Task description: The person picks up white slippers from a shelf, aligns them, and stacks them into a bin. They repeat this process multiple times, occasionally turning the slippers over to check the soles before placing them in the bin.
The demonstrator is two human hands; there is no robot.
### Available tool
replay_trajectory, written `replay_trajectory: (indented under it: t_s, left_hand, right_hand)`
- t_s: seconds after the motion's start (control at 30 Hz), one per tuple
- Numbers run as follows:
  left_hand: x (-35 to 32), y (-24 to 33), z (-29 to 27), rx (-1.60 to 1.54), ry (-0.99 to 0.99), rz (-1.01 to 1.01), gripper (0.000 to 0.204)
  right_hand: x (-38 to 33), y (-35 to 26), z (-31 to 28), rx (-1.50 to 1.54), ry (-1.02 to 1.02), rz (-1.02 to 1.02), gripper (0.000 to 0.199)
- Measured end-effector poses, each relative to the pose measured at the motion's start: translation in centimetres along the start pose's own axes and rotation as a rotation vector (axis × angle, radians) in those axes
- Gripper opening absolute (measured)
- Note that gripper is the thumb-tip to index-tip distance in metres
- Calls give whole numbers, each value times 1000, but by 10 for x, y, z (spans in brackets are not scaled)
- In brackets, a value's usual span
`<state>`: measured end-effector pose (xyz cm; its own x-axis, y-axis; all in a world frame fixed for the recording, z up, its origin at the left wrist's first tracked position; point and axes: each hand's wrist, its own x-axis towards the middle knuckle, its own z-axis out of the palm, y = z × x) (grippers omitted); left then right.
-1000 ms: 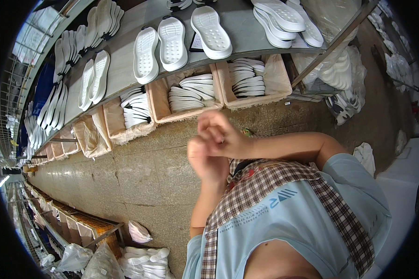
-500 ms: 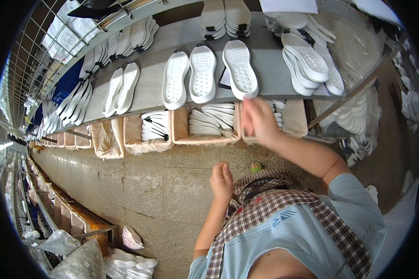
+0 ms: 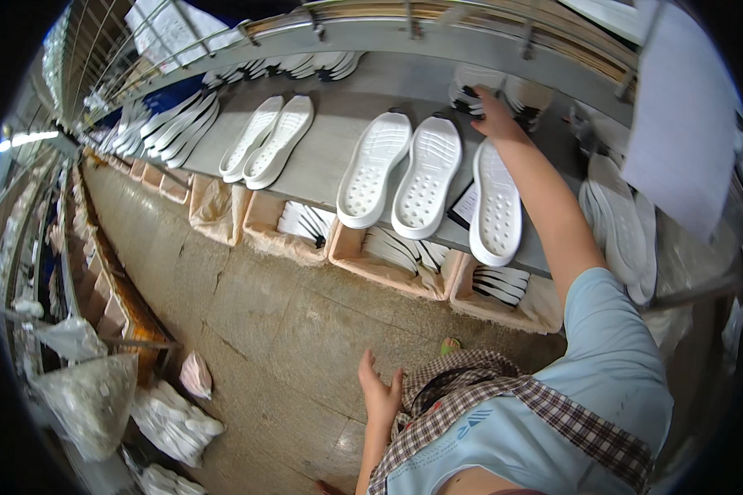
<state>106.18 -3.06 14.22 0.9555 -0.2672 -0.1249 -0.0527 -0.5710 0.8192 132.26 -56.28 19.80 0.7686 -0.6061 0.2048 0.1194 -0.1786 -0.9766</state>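
My right hand (image 3: 495,115) stretches over the grey shelf to a stack of shoe soles (image 3: 477,78) at the back, with black parts on their near ends. Its thumb and fingers are apart at the stack's edge; whether they touch a sole I cannot make out. Below that forearm lies a single white shoe sole (image 3: 495,206), its perforated end over the shelf's front edge. To its left are two more white soles, one (image 3: 428,177) beside the other (image 3: 375,169). My left hand (image 3: 380,392) hangs in front of my apron with thumb and fingers apart, holding nothing.
A dark-edged card (image 3: 464,205) lies partly under the single sole. Lined bins (image 3: 392,276) with soles stand below the shelf. Another sole pair (image 3: 279,140) lies farther left. At right, a white sheet (image 3: 681,124) hangs before stacked soles. Plastic bags (image 3: 91,404) sit lower left.
My right hand has moved from the single sole's near end to the stack at the back. My left hand has opened. The view has shifted, so the shelf now slants across it.
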Motion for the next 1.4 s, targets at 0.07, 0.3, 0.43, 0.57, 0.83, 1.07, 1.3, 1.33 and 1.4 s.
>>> replay_trajectory:
  t_s: [0.07, 0.3, 0.43, 0.57, 0.83, 1.07, 1.3, 1.33, 1.4]
  left_hand:
    - [-6, -3, 3, -64, 58, -60, 73]
    - [-13, -6, 15, -74, 57, -136, 71]
    - [-9, -6, 17, -7, 52, -81, 71]
    - [-2, -6, 18, -32, -15, -112, 70]
    - [-1, -3, 16, 77, -69, -70, 67]
    - [-17, -10, 23, 8, -85, -158, 65]
    - [-17, -14, 23, 184, -111, -65, 70]
    - [-17, -13, 22, 175, -118, -86, 70]
    - [-20, -13, 19, 170, -126, -98, 70]
  right_hand:
    - [31, -4, 11, 638, 336, 598, 77]
    - [53, -24, 44, 416, 634, 715, 63]
    - [60, 2, 46, 398, 582, 666, 48]
    - [82, 83, 16, 535, 413, 513, 42]
    - [91, 89, 2, 342, 281, 395, 60]
    - [46, -13, 16, 668, 321, 574, 44]
    - [56, 12, 12, 646, 394, 460, 55]
    - [60, 14, 13, 659, 417, 447, 55]
    - [68, 11, 10, 688, 330, 442, 52]
